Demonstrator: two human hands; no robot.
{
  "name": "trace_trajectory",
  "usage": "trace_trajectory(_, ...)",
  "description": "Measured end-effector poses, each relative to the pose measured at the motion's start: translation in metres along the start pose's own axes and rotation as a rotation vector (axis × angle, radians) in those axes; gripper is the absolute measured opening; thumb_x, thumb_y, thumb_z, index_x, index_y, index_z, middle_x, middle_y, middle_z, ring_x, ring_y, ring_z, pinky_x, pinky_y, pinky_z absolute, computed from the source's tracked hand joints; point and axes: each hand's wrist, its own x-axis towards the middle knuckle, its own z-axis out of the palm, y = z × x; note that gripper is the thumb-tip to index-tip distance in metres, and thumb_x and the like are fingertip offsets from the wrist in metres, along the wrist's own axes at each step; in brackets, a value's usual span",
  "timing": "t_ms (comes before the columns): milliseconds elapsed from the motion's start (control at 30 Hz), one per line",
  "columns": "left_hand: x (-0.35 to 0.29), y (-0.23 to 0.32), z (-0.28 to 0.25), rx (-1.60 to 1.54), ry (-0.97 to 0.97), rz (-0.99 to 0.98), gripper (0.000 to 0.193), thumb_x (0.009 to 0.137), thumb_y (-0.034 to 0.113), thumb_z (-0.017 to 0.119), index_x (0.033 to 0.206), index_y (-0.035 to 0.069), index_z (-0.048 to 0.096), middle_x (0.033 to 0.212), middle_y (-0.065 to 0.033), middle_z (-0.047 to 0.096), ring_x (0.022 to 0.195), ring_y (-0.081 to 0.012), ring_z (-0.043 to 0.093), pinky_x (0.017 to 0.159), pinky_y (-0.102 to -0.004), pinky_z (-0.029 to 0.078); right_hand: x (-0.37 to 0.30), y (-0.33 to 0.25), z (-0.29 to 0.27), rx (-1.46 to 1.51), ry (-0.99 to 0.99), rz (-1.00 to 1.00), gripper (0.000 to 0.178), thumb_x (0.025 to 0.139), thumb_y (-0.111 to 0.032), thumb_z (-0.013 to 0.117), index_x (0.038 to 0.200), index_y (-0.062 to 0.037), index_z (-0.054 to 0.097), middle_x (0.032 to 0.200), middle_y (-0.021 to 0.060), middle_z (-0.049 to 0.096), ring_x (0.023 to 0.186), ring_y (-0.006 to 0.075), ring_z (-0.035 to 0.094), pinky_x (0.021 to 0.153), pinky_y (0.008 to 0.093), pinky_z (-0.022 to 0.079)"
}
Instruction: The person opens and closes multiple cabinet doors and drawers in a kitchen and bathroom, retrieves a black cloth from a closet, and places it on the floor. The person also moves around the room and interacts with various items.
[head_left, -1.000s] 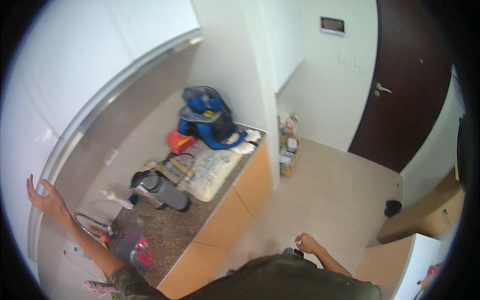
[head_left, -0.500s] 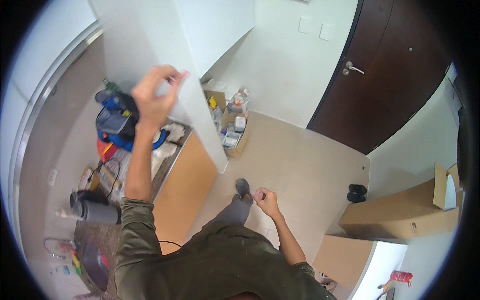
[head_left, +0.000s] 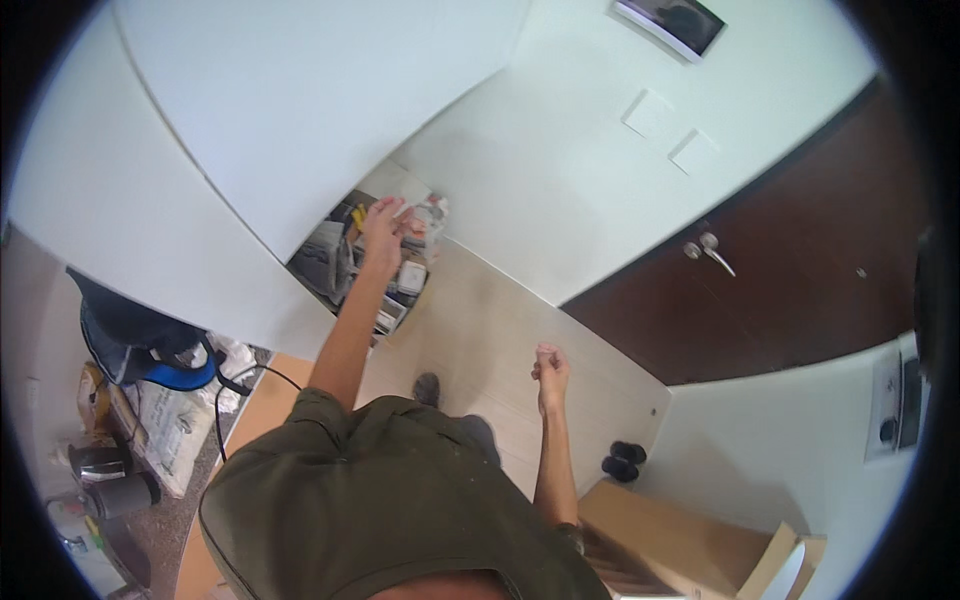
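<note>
My left hand (head_left: 384, 238) reaches forward with its fingers apart and nothing visible in them. From this view it overlaps a cardboard box of mixed goods (head_left: 390, 318) on the floor beyond; I see no contact with it. Out to the right, my right hand (head_left: 550, 378) hangs above the floor, its fingers loosely curled and nothing showing in them. Ahead of that hand is a dark brown door (head_left: 745, 270) with a silver lever handle (head_left: 715, 255), well out of its reach.
White cabinet panels (head_left: 300, 100) fill the upper left. A counter at left carries a blue and black bag (head_left: 140, 335) and a grey cylindrical container (head_left: 122, 493). Black footwear (head_left: 624, 461) and a long cardboard box (head_left: 670, 540) are at right. A screen panel (head_left: 675, 22) hangs on the wall.
My view has turned and moved toward the white cabinet and the boxed goods. My left hand has come down from its raised pinch, fingers now apart. My right hand has swung forward.
</note>
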Motion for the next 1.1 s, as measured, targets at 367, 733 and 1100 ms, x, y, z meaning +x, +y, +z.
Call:
trace_trajectory(367,0.06,-0.047,0.047,0.225,0.034,0.313,0.026,0.072,-0.017,0.048,0.079,0.007,0.045,0.137,-0.0161,0.051,0.122,-0.0269,0.056,0.098,-0.0376,0.048,0.269,-0.134,0.27,0.413,-0.787,0.236,0.026,0.093,-0.014,0.06,0.117,-0.0051,0.056,0.103,0.0067,0.063,0.098,0.0177,0.059,0.086,0.0338,0.046)
trace_trajectory(733,0.121,-0.041,0.142,-0.038,0.444,0.711,0.035,0.065,-0.022,0.041,0.078,0.01,0.037,0.135,-0.0178,0.046,0.136,-0.0359,0.041,0.112,-0.0458,0.038,0.377,-0.215,0.352,0.25,-1.266,0.401,0.02,0.088,-0.006,0.056,0.108,-0.0042,0.055,0.115,0.0093,0.059,0.103,0.0203,0.056,0.085,0.0352,0.046)
trace_trajectory(1100,0.122,-0.042,0.183,-0.256,0.582,0.713,0.036,0.068,-0.023,0.041,0.077,0.012,0.035,0.136,-0.0166,0.04,0.135,-0.033,0.041,0.112,-0.0395,0.036,0.394,-0.212,0.343,0.241,-1.397,0.487,0.021,0.088,-0.011,0.053,0.108,-0.0077,0.052,0.117,0.0077,0.057,0.108,0.02,0.051,0.094,0.0395,0.039)
